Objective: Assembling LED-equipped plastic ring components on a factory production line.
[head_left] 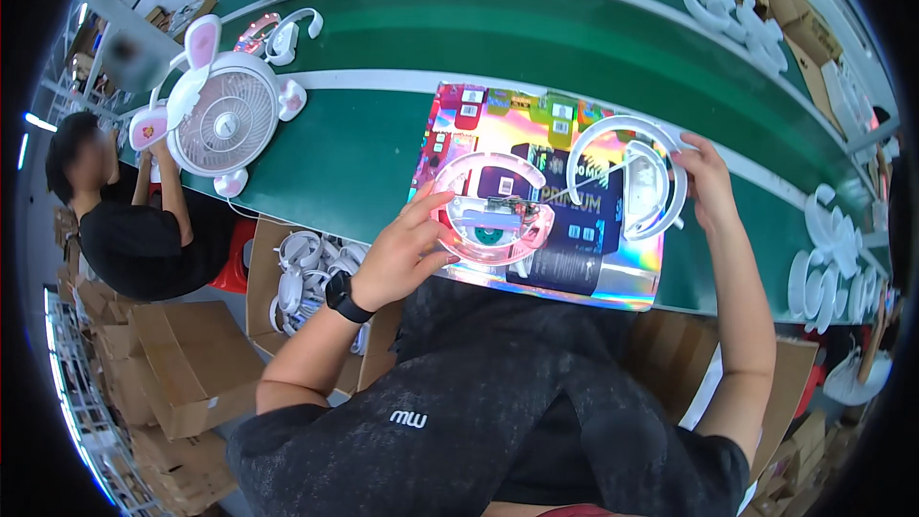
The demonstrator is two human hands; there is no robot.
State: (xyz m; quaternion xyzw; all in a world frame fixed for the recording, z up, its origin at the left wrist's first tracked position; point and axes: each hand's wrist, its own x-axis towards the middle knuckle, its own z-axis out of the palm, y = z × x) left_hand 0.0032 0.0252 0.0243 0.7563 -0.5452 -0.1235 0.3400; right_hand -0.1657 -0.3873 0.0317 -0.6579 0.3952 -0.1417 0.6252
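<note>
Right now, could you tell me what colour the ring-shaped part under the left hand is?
Translucent pink ring-shaped part, best seen in the head view.

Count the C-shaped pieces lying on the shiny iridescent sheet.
2: a pink C-shaped piece under the left hand, and a white C-shaped piece gripped by the right hand. Neither hides another, as far as visible.

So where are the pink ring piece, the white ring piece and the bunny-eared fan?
Pink ring piece (450, 220): head view, left rim.
White ring piece (613, 129): head view, top arc.
Bunny-eared fan (228, 124): head view, centre of grille.
</note>
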